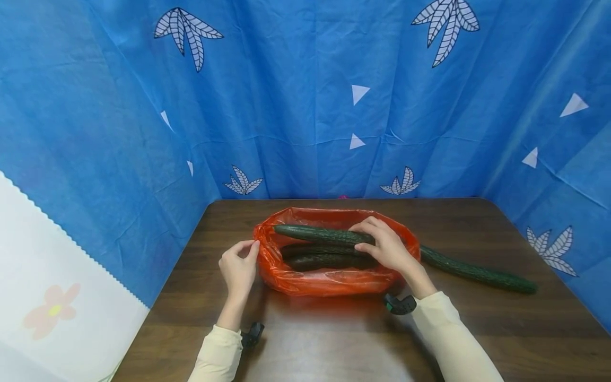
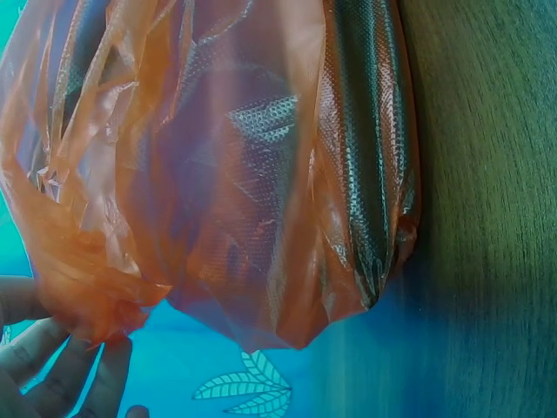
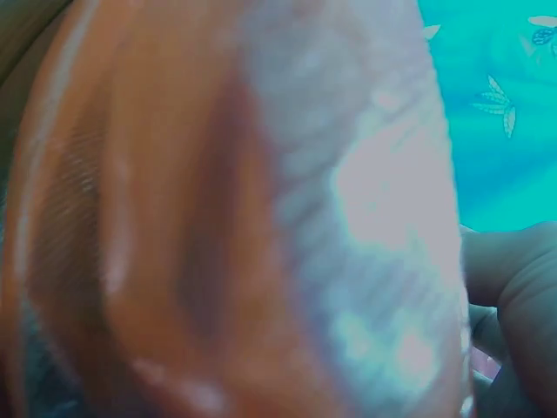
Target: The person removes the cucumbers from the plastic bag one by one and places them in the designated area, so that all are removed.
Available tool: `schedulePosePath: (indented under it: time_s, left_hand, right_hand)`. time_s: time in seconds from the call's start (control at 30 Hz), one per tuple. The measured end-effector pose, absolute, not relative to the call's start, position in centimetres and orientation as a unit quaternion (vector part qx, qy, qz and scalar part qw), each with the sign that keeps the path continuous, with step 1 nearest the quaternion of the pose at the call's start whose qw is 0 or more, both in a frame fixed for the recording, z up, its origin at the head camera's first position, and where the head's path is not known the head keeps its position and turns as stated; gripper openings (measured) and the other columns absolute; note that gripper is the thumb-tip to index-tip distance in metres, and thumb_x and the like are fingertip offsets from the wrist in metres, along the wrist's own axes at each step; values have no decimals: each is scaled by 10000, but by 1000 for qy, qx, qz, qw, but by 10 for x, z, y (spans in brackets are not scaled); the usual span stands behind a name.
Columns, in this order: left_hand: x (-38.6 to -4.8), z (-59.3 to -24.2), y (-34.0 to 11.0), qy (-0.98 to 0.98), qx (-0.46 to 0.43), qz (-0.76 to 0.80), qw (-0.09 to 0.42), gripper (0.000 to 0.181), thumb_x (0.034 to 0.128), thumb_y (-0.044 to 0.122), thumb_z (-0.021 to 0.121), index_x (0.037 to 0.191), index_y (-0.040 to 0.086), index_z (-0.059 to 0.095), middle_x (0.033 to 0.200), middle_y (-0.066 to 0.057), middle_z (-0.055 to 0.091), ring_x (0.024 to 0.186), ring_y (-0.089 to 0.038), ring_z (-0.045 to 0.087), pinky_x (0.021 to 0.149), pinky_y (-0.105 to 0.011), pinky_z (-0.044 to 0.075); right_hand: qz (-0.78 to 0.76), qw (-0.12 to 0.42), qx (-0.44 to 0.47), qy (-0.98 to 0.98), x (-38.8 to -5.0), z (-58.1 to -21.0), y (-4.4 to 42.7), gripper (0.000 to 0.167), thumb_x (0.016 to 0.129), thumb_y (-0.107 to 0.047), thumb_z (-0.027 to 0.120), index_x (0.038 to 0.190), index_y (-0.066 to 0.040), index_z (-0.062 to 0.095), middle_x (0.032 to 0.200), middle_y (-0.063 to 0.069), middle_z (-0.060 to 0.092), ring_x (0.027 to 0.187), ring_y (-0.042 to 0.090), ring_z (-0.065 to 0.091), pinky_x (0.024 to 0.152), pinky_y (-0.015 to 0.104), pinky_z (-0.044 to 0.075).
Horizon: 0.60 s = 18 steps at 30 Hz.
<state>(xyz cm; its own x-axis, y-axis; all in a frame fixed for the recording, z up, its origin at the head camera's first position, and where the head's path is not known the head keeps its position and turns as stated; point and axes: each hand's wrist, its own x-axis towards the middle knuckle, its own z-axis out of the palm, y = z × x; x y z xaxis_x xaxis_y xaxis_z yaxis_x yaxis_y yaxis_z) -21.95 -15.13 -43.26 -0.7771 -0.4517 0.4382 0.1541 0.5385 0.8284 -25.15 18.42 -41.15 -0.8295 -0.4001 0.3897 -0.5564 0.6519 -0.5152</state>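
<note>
An orange-red plastic bag lies on the table with its mouth spread wide. My left hand pinches the left edge of the bag between thumb and fingers; the left wrist view shows the bunched plastic at the fingertips. Inside the opening, my right hand grips a long green cucumber, whose left end reaches toward the bag's left rim. Below it in the bag lie other dark green cucumbers. Bag plastic fills most of the right wrist view, with part of the right hand at its edge.
Another long cucumber lies on the brown wooden table, right of the bag and slanting toward the right edge. A blue patterned curtain hangs behind and beside the table. White cloth hangs at the left.
</note>
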Motion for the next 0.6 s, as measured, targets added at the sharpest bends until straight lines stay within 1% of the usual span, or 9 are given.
schedulePosePath:
  time_s: [0.23, 0.43, 0.6]
  left_hand:
    - [-219, -431, -152, -819, 91, -473, 312, 194, 868, 209, 739, 925, 26, 771, 905, -163, 755, 859, -338, 678, 796, -465, 489]
    - [-218, -430, -152, -818, 93, -477, 308, 188, 871, 206, 733, 925, 30, 772, 905, -160, 755, 855, -331, 675, 792, -465, 489]
    - [-218, -430, -153, -820, 92, -473, 310, 185, 867, 209, 735, 914, 34, 774, 893, -156, 756, 854, -333, 679, 778, -463, 486]
  right_hand:
    - [318, 127, 270, -900, -252, -405, 174, 378, 826, -143, 770, 1189, -174, 669, 1096, 4, 619, 1075, 215, 559, 926, 463, 505]
    - [312, 136, 273, -900, -253, -398, 167, 393, 813, -136, 782, 1187, -183, 669, 1095, 9, 622, 1064, 211, 549, 915, 460, 507]
    - [305, 142, 275, -901, -250, -389, 163, 398, 816, -162, 780, 1196, -185, 666, 1122, 17, 626, 1107, 229, 545, 999, 526, 457]
